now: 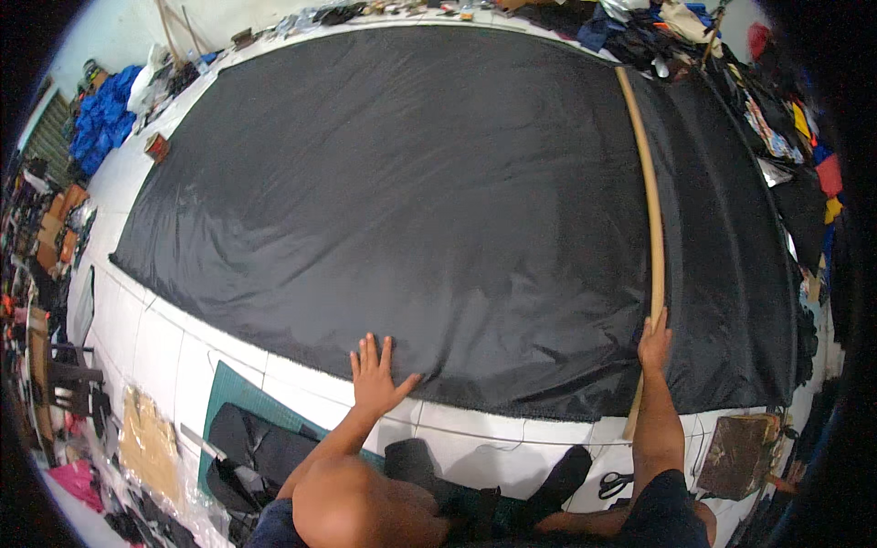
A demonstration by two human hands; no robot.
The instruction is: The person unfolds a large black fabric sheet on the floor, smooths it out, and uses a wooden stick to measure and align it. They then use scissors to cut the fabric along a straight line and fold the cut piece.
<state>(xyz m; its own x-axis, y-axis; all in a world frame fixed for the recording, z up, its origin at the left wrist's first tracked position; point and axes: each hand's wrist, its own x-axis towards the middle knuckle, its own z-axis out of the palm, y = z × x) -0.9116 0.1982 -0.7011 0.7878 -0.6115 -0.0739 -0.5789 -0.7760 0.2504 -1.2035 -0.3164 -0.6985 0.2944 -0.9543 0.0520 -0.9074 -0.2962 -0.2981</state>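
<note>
My left hand (375,382) spreads its fingers wide over the near edge of a large black sheet (411,192), palm down and grasping nothing, while my right hand (654,345) is closed over a long wooden pole (647,173) close to its near end; how far the thumb wraps beneath, I cannot tell. The sheet lies across a white tiled floor (110,242), wrinkled toward its near side, and the pole runs over its right part, from the far edge to just past the near one.

To do this well, I judge, the left palm should press flat and lightly so the thin, slippery-looking material does not creep, and creases are best eased outward rather than pushed into folds. The pole wants a firm, level grip: held only near one end, its far end could swing and drag the sheet askew. Black-handled scissors (615,484) lie on the tiles beside my right forearm, best kept clear of the sheet's edge.
</note>
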